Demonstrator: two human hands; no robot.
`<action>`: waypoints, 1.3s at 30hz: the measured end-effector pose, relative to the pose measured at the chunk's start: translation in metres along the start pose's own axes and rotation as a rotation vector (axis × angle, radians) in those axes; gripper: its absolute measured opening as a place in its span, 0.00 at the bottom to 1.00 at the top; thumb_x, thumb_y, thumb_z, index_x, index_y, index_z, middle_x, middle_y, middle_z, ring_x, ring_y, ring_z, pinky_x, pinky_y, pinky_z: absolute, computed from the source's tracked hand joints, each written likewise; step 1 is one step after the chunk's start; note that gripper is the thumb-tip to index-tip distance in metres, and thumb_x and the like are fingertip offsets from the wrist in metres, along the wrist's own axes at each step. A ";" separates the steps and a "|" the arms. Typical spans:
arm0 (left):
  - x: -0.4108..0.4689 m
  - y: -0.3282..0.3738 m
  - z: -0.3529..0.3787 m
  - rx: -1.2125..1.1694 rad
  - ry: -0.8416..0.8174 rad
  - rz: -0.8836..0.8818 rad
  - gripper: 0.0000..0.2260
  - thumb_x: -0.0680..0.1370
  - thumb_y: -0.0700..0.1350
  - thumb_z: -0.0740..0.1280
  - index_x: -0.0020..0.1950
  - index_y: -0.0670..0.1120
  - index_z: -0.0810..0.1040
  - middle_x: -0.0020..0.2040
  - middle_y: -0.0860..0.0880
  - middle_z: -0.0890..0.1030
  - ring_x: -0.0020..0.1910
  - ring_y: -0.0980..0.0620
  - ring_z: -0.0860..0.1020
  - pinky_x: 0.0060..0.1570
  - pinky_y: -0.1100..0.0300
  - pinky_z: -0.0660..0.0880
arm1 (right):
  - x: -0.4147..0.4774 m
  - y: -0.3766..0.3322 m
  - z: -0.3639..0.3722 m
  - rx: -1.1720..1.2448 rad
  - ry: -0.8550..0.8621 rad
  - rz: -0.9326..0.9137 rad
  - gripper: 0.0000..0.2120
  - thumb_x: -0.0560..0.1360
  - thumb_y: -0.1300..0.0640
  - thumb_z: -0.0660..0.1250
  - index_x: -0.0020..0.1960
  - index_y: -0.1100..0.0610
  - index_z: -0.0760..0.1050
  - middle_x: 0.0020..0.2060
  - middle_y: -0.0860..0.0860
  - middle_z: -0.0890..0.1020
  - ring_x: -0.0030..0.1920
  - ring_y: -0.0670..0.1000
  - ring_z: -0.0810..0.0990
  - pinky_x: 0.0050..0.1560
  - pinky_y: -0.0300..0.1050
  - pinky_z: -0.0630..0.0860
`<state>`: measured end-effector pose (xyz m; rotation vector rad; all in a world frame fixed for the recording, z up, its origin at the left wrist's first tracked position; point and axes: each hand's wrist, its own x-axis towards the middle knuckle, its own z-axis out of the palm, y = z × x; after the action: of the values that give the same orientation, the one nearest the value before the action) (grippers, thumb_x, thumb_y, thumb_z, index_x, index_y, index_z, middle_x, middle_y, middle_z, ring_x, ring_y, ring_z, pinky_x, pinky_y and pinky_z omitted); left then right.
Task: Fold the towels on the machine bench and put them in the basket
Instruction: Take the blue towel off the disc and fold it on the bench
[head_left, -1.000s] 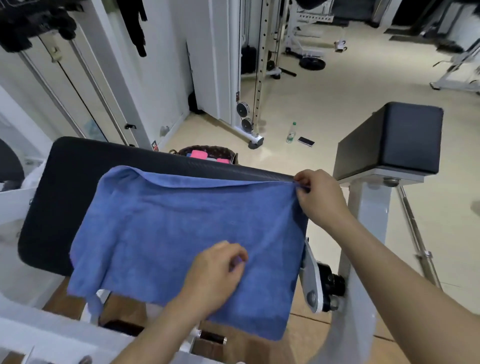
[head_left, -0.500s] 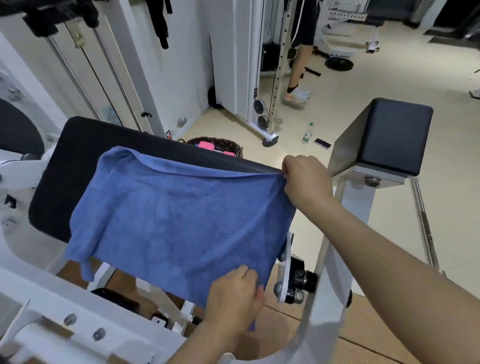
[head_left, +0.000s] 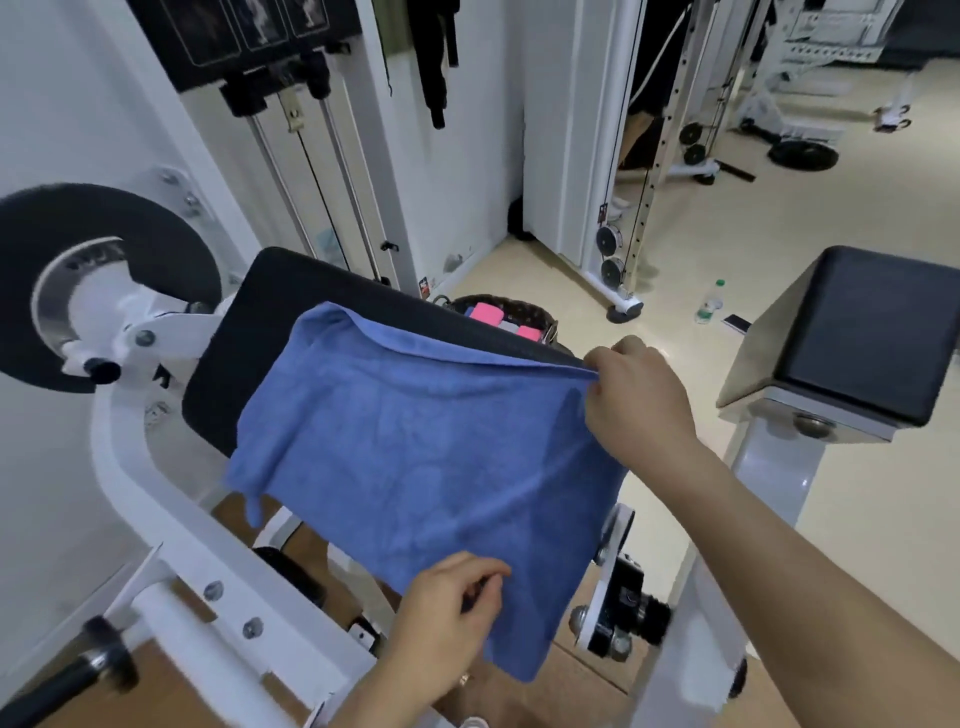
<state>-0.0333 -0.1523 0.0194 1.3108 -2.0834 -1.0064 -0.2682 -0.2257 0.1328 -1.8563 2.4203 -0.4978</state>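
While draped, towel (head_left: 415, 457) edges meet both hands.

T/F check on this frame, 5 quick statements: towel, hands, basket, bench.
1. The right hand pinches the far right corner of the blue towel. True.
2. The left hand is off the towel. False: its fingers grip the near edge.
3. The towel lies over the black bench pad. True.
4. The basket behind the pad has nothing in it. False: pink folded items show inside.
5. The towel is already folded into a small square. False: it is spread open, hanging off the pad's near side.
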 end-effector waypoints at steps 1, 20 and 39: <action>0.004 -0.001 -0.011 -0.012 0.059 -0.026 0.09 0.74 0.52 0.64 0.52 0.60 0.79 0.44 0.61 0.80 0.38 0.62 0.78 0.40 0.71 0.71 | 0.005 -0.011 -0.002 0.105 -0.054 -0.020 0.16 0.73 0.64 0.59 0.57 0.57 0.77 0.52 0.54 0.77 0.52 0.57 0.74 0.44 0.46 0.71; 0.172 -0.126 -0.233 0.119 0.526 -0.431 0.07 0.77 0.47 0.67 0.54 0.52 0.81 0.49 0.51 0.81 0.49 0.50 0.79 0.51 0.55 0.75 | 0.099 -0.201 0.099 0.033 -0.213 -0.399 0.27 0.79 0.50 0.58 0.76 0.47 0.53 0.57 0.49 0.71 0.54 0.53 0.74 0.36 0.46 0.68; 0.138 -0.160 -0.189 0.469 0.117 0.414 0.19 0.67 0.35 0.72 0.56 0.48 0.79 0.61 0.49 0.71 0.58 0.49 0.72 0.53 0.55 0.76 | 0.145 -0.250 0.113 -0.064 -0.420 -0.744 0.26 0.73 0.60 0.63 0.69 0.46 0.69 0.60 0.46 0.73 0.56 0.52 0.69 0.53 0.50 0.75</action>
<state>0.1315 -0.3831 0.0111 1.0310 -2.4450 -0.2677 -0.0487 -0.4447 0.1191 -2.5397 1.4591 -0.0273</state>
